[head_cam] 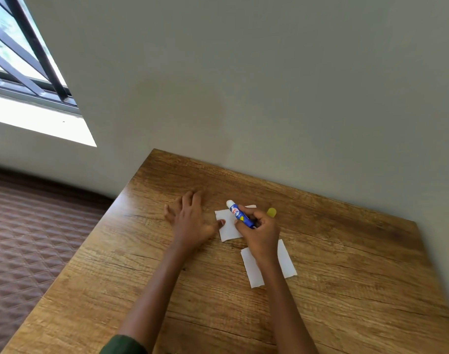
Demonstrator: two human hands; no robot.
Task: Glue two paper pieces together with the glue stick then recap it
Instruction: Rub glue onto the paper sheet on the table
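My right hand [260,232] is shut on a blue glue stick [240,214], uncapped, its white tip pointing up and away over a white paper piece [228,227]. My left hand [190,218] lies flat on the wooden table [167,277], fingers spread, thumb pressing that paper's left edge. A second white paper piece [286,259] lies nearer to me, partly hidden under my right wrist. The yellow cap [271,212] lies on the table just beyond my right hand.
The table stands against a grey wall [269,98]. A barred window [21,54] is at the upper left. Quilted brown flooring [26,238] lies beyond the table's left edge.
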